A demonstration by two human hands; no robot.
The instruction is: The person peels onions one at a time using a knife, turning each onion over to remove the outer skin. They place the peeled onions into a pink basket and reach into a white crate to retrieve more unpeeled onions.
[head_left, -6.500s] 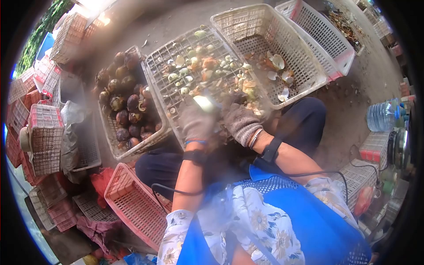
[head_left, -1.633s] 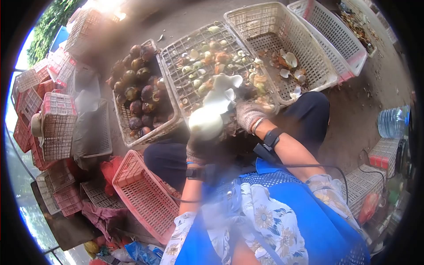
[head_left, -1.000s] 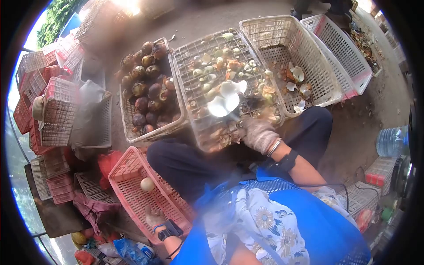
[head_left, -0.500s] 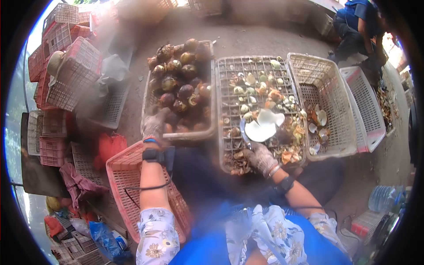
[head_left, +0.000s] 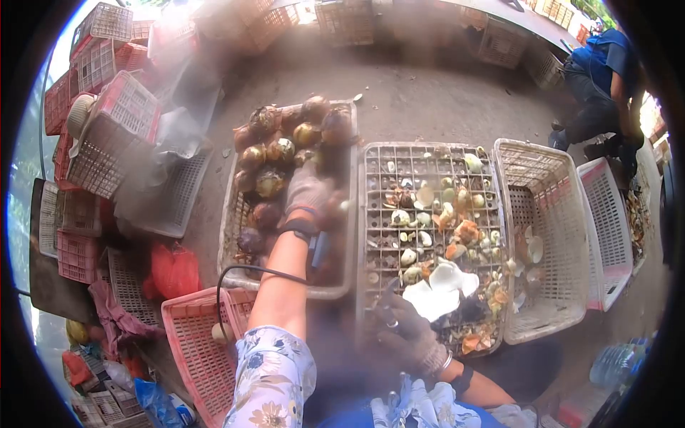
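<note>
My left hand (head_left: 308,191), in a knitted glove, reaches into a crate (head_left: 349,235) of brown-purple onions (head_left: 270,184). Its fingers meet an onion (head_left: 307,157) near the crate's middle; haze and the hand's own back hide whether they close round it. My right hand (head_left: 410,332), also gloved, is closed on a small knife (head_left: 390,291), its blade pointing up and away over the near left part of a grid-topped crate (head_left: 432,147). Large white curved pieces (head_left: 441,289) lie on the grid beside that hand. Onion trimmings (head_left: 467,232) and peels are scattered around them.
Beside my left forearm stands a pink crate (head_left: 189,342) with a pale round thing (head_left: 221,331) in it. A deep crate (head_left: 564,285) with white scraps is at the right. Stacked crates (head_left: 118,135) rise at left. Another person (head_left: 603,78) bends at far right.
My left hand has moved from the onion crate's near left corner up and right among the onions. My right hand appears lower, and the whole view has shifted. The pale round thing now shows.
</note>
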